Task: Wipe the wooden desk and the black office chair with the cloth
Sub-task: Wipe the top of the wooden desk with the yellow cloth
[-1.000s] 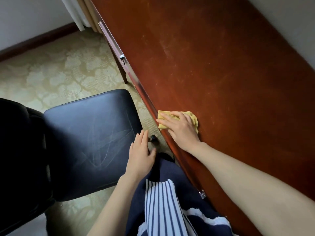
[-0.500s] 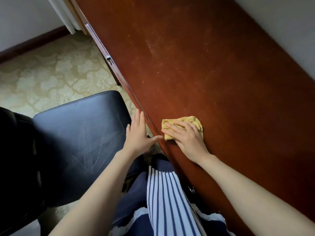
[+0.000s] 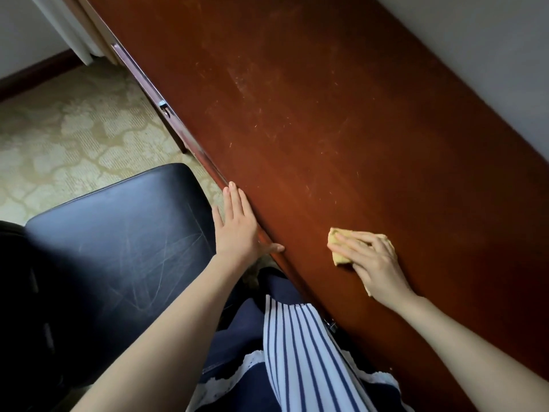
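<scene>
Cloth lies under my right hand, pressed near the worktop's front edge. My left hand rests flat and open on that edge.

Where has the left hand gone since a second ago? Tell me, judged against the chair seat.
Yes. The left hand has moved off the chair seat to the desk edge.

Yellow cloth lies bunched on the scuffed red-brown wooden desk (black office chair beside it).
</scene>
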`<state>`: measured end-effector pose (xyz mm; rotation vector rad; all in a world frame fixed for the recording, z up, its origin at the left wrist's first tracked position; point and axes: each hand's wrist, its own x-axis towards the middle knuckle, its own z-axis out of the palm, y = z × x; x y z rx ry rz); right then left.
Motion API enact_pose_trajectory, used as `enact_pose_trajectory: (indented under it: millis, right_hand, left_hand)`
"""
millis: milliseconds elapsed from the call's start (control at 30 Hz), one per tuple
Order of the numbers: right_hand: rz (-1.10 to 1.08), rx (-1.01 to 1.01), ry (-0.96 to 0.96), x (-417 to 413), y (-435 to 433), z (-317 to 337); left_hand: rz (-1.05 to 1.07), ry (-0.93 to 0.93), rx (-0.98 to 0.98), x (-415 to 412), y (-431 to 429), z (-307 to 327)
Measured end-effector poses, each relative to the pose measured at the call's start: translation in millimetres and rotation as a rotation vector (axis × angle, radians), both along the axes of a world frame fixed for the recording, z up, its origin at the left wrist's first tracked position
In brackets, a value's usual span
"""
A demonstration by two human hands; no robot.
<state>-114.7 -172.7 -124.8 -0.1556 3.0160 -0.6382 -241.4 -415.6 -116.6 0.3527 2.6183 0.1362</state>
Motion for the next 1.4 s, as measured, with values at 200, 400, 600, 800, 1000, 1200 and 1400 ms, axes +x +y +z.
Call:
enact_pose_trajectory:
  millis: [200, 400, 600, 800, 1000, 1200, 1400]
  right_hand:
    - [-0.386, -0.068, 0.023, -83, 7, 1]
    - [-0.658, -0.176, 0.014, -166, 42, 4]
    - [-0.738, -0.174, 0.075, -195, 45, -1]
    - [-0.523, -0.123, 0.076, -170, 15, -8]
    - [-0.241, -0.108, 0.032, -108, -27, -8]
    - [-0.078, -0.075, 0.151, -44, -69, -10]
    - [0.144, -0.102, 0.149, -12, -75, -10]
  left_hand:
    - [-0.034, -0.042, -0.143, -4, 5, 9]
    - [-0.023, -0.043, -0.226, -5, 8, 9]
    - [-0.025, -0.038, -0.254, -5, 11, 5]
    - [-0.042, -0.040, -0.249, -5, 10, 7]
    - [-0.044, -0.059, -0.202, -4, 9, 12]
    - [-0.034, -0.028, -0.129, -3, 4, 13]
    - [0.019, -0.047, 0.098, -4, -6, 6]
